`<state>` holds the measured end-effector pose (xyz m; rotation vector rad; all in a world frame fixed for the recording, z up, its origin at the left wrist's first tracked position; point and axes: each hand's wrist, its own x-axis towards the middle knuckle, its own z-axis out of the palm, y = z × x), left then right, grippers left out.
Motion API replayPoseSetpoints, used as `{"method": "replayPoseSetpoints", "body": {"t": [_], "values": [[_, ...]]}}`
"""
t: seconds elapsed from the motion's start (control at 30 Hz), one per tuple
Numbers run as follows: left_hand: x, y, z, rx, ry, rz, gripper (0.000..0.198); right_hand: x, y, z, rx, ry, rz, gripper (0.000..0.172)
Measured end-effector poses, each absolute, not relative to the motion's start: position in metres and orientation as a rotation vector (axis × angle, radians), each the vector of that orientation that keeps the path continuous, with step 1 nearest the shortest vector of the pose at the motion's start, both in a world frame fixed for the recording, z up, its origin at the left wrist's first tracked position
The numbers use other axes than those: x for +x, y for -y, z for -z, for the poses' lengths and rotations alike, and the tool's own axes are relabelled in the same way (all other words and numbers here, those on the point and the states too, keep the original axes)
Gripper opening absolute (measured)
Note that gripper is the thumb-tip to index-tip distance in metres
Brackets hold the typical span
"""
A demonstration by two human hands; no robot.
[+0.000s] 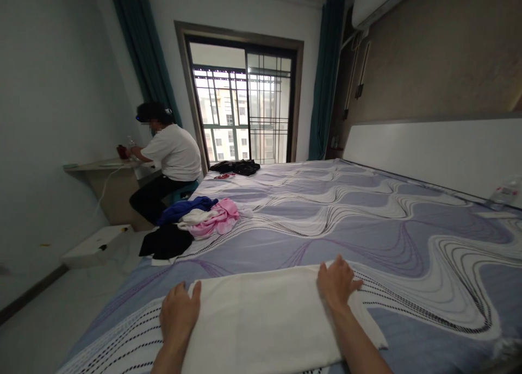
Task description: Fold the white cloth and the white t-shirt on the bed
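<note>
Pressing flat and open, the left hand (178,312) and right hand (336,280) rest on the white cloth (261,319) at the bed's (367,227) near edge; uneven pushing could wrinkle it or slide it off.

Folded cloth (261,319) on bed (367,222), clothes pile (196,222) beyond, far left

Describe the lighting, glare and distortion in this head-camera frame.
Head view: daylight from the window blows out its panes, leaving the room dim; the seated person is backlit; wide-angle bending curves the bed and walls; both hands, left hand and right hand, lie sharp on the white cloth.
</note>
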<state>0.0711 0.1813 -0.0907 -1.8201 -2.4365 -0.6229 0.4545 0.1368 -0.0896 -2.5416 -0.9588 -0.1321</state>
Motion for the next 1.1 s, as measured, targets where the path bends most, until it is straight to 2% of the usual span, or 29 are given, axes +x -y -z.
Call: {"method": "replayPoseSetpoints", "body": {"t": [0.2, 0.63, 0.73, 0.8, 0.87, 0.97, 1.1], "values": [[0.058, -0.196, 0.081, -1.674, 2.794, 0.815, 0.049, 0.498, -0.138, 0.093, -2.513, 0.881, -0.011, 0.040], [0.047, -0.200, 0.083, -1.579, 2.848, 1.135, 0.041, 0.506, -0.138, 0.092, -2.424, 0.841, 0.090, 0.041], [0.063, -0.193, 0.072, -1.572, 2.839, 0.946, 0.041, 0.493, -0.139, 0.083, -2.426, 0.869, 0.092, 0.042], [0.093, -0.182, 0.065, -1.645, 2.669, 0.809, 0.044, 0.466, -0.137, 0.077, -2.393, 1.005, 0.134, 0.047], [0.130, -0.167, 0.064, -1.909, 2.336, 0.737, 0.051, 0.425, -0.132, 0.076, -2.293, 1.308, 0.140, 0.052], [0.176, -0.146, 0.074, -2.532, 1.902, 0.553, 0.051, 0.359, -0.117, 0.085, -2.071, 1.767, -0.051, 0.054], [0.186, -0.133, 0.090, -2.832, 1.767, 0.377, 0.049, 0.322, -0.106, 0.098, -1.982, 1.911, -0.245, 0.056]]}}
